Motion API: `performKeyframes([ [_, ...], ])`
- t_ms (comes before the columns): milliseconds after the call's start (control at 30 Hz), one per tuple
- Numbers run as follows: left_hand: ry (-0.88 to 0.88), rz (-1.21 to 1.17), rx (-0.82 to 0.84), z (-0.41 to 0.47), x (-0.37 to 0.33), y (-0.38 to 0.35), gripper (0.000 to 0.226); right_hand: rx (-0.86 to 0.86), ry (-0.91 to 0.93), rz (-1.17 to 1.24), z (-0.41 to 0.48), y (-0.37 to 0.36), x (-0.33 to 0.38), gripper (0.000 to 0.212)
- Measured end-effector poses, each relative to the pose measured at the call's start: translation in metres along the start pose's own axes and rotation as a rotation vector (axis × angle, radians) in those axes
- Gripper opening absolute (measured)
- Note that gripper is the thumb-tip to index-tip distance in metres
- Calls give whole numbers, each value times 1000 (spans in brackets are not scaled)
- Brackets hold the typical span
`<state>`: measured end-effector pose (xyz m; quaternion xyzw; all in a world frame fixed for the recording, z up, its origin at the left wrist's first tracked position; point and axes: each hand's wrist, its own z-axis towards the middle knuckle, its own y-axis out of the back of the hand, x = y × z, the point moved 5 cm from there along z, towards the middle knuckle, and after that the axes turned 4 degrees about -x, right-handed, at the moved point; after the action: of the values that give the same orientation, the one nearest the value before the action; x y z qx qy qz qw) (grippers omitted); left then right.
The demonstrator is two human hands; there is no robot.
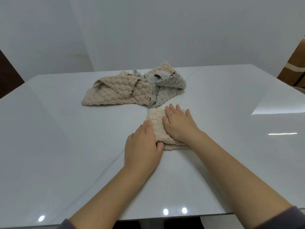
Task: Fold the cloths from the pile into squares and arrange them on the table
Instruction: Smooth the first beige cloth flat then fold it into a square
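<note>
Pressing down a folded beige cloth (156, 128) near the middle of the tabletop (66, 146), just in front of the pile (132, 86). Right hand (179, 123) flat on top, fingers straight and spread, gripping nothing. Left hand (142, 142) open too, laid along the left edge, thumb against the near corner.

Looks soft, thick and light, with a bumpy nap. Likely to spring open at the folds unless smoothed, and to stay put on the glossy surface under a palm. Best taken by pinching the stacked edges or corners together, or lifted on a flat hand, to keep the square.

Behind, loose and crumpled: a large beige cloth (115, 91) on the left, a grey cloth (166, 86) tangled on the right, another beige cloth (165, 67) on top of it. No basket, box or tray in view; everything straight on the tabletop.
</note>
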<state>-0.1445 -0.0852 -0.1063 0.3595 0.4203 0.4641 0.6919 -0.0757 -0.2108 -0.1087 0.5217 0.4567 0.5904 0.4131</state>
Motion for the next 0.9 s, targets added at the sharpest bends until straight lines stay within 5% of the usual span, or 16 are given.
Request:
performKeyframes([
  [433,5,188,20,-20,2,23,65,54,168,29,-9,-8,29,56],
  [533,-25,-18,37,-37,13,36,56,71,319,5,-14,-8,35,54],
  [700,306,-550,95,3,83,39,39,94,340,24,-14,-9,31,56],
  [900,342,-798,428,60,77,10,37,84,374,125,-19,2,30,50],
])
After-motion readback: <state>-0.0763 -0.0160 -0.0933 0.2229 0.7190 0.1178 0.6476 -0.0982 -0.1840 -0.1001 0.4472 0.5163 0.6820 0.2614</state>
